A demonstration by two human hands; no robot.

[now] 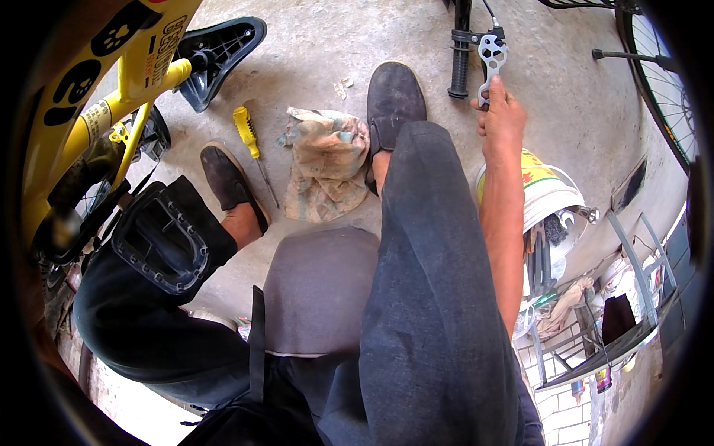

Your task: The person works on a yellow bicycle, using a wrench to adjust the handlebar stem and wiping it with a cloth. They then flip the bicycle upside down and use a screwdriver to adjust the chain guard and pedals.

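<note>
My right hand [502,115] is closed around the lower end of a silver multi-hole bicycle wrench [492,58]. The wrench's upper end overlaps the clamp beside a black handlebar grip [459,70]; I cannot tell whether they touch. My left hand does not show. At the left stands part of a yellow bicycle frame [141,59], with a black saddle [223,63] low beside it and a large black pedal [163,238] in front of my left leg. Between my shoes lie a yellow-handled screwdriver [245,130] and a stained cloth [323,163] on the concrete.
Right of my forearm, a tipped white bucket [547,189] holds several tools, wrenches among them. Behind it is a grey metal rack or basket [587,357] with mixed items. A bicycle wheel [654,82] with a kickstand [628,56] stands at the far right.
</note>
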